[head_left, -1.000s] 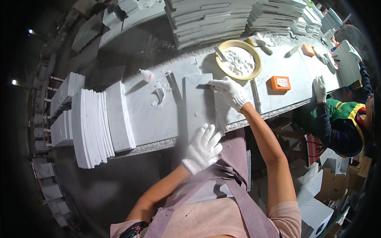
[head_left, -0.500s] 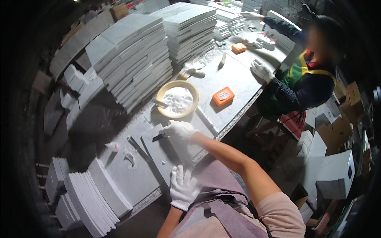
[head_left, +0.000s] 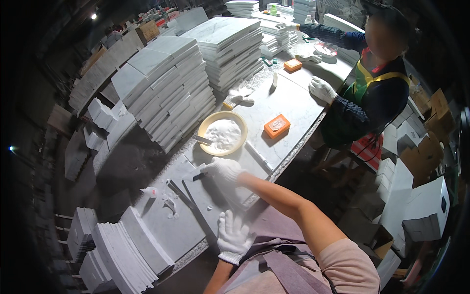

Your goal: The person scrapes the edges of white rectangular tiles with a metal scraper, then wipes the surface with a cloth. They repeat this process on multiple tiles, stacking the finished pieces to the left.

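Dark-handled scraper (head_left: 198, 176) pointing left across marble tile (head_left: 215, 198), right hand (head_left: 224, 170) grip holding it, left hand (head_left: 234, 237) grip wide

Desk: long grey stone-topped desk (head_left: 293, 105), dusted white, running from the near left to the far right.
Near edge: flat grey marble tile (head_left: 215, 196).
Middle: round yellow bowl of white powder (head_left: 223, 133); orange rectangular block (head_left: 276, 126) just right of it.
Back edge: tall stacks of white marble tiles (head_left: 166, 93).
Far end: spare white cotton gloves (head_left: 240, 93); second orange block (head_left: 293, 65).
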A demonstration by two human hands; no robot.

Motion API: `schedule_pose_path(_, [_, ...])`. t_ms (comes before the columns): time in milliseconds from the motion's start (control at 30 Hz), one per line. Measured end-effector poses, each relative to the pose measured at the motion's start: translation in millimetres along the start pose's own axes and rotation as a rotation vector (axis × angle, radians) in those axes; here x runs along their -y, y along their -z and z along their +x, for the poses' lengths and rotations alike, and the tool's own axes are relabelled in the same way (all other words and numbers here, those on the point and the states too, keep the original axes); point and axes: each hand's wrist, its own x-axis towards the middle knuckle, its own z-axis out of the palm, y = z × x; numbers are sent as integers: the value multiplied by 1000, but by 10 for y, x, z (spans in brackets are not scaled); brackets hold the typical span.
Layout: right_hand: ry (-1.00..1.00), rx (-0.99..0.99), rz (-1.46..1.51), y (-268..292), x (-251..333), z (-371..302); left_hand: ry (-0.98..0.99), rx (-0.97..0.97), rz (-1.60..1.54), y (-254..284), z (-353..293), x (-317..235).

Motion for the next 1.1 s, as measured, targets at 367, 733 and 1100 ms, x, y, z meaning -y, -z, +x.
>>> schedule_pose_path(367, [55, 109, -71, -13, -74, -39, 11, -4, -21, 57, 4, -45])
schedule_pose_path(733, [49, 138, 447, 23, -170, -296, 27, 91, 6, 119, -18, -18])
schedule_pose_path(1100, [-446, -175, 1080, -32, -122, -1578, -55, -131, -499, 44, -86, 356])
